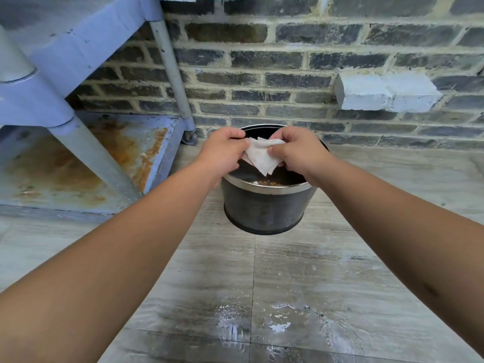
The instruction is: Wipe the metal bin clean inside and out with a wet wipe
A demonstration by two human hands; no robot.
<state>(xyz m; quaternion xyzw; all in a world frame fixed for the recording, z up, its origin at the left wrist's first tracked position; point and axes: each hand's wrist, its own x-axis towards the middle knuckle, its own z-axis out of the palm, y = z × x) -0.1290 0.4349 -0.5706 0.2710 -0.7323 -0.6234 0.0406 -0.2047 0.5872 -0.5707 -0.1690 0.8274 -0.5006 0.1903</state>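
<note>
A round dark metal bin (263,205) with a shiny steel rim stands upright on the tiled floor close to the brick wall. Brownish dirt shows at its bottom through the opening. Above the opening, both hands hold a white wet wipe (262,158), partly folded, with a corner hanging down. My left hand (222,150) pinches its left edge and my right hand (296,150) grips its right side. The hands cover the bin's far rim on both sides.
A rusty blue-grey metal stair frame (78,158) with a slanted post fills the left side. A brick wall (288,82) runs behind the bin, with a pale block (387,93) jutting out at right. The grey floor tiles (262,297) in front carry white stains.
</note>
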